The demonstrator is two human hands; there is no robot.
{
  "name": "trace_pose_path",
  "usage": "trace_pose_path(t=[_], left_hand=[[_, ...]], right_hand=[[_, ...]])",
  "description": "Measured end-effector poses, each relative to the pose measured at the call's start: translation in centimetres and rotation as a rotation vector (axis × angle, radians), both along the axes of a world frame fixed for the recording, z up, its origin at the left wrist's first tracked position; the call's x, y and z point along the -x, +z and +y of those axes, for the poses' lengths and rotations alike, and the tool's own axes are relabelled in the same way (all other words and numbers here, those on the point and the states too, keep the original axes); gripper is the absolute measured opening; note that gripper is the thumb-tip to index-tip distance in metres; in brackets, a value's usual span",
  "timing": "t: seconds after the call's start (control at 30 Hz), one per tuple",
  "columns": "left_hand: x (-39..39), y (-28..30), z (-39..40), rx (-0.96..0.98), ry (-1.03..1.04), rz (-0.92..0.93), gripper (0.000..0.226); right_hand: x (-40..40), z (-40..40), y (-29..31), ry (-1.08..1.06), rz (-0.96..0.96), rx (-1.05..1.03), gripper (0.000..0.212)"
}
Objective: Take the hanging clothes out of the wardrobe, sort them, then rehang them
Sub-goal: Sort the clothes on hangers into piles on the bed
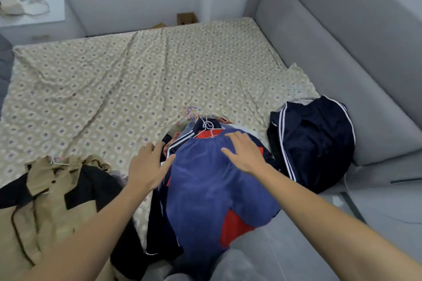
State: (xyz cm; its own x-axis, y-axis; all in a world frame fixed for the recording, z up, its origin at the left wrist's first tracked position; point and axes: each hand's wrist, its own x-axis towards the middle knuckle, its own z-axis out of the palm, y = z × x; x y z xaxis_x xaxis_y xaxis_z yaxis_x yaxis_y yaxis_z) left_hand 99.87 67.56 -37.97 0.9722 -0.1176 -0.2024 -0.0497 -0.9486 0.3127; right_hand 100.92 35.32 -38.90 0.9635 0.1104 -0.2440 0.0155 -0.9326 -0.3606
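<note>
A pile of clothes on hangers lies at the bed's near edge, topped by a blue garment (205,180) with red cloth (235,227) under it. Several wire hanger hooks (201,117) stick out at its far end. My right hand (245,151) rests flat on the blue garment, fingers straight. My left hand (148,166) is spread against the pile's left side, fingers straight. A navy garment with white stripes (315,141) lies on a hanger to the right. A beige and black coat (50,191) on a hanger lies to the left.
The bed (137,80) has a beige patterned sheet, bare beyond the piles. A grey padded headboard (342,52) runs along the right. A white nightstand (34,23) with a pale item stands at the far left. A cardboard box (186,18) sits beyond the bed.
</note>
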Motion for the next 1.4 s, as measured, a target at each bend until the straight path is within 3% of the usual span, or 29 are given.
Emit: trace_pose_path(t=[0.13,0.3,0.5,0.6,0.8,0.93,1.1,1.23,1.4], left_hand=[[-2.8,-3.2,-3.3,-0.022,0.045,0.08,0.081],[-7.8,-8.7,-7.9,-0.015,0.141,0.122,0.061],[-12.6,-18.2,-12.9,0.018,0.215,0.315,0.084],[-13.5,-22.1,-13.9,0.049,0.352,0.427,0.065],[-13.0,-26.3,-13.5,-0.028,0.397,0.303,0.05],[-13.1,-26.4,-13.1,-0.022,0.428,0.352,0.051],[-12.0,-23.3,-13.3,0.007,0.421,0.241,0.04],[-10.3,-17.6,-12.7,0.12,0.465,0.086,0.039],[-7.7,-9.4,-9.0,0.127,0.47,-0.001,0.045]], right_hand=[[-4.5,-4.5,-3.7,0.001,0.029,0.008,0.056],[-12.8,-8.8,-10.9,0.046,0.07,-0.023,0.049],[-20.1,-12.7,-20.8,0.109,0.148,0.011,0.042],[-22.0,-13.4,-25.0,0.154,0.221,-0.032,0.043],[-22.3,-14.0,-29.7,0.193,0.22,-0.062,0.032],[-22.6,-14.0,-29.2,0.119,0.206,-0.17,0.013],[-22.3,-14.1,-24.5,0.096,0.138,-0.216,0.015],[-20.9,-13.4,-18.9,0.117,0.075,-0.252,0.02],[-19.4,-10.6,-11.3,0.208,0.049,-0.303,0.025]])
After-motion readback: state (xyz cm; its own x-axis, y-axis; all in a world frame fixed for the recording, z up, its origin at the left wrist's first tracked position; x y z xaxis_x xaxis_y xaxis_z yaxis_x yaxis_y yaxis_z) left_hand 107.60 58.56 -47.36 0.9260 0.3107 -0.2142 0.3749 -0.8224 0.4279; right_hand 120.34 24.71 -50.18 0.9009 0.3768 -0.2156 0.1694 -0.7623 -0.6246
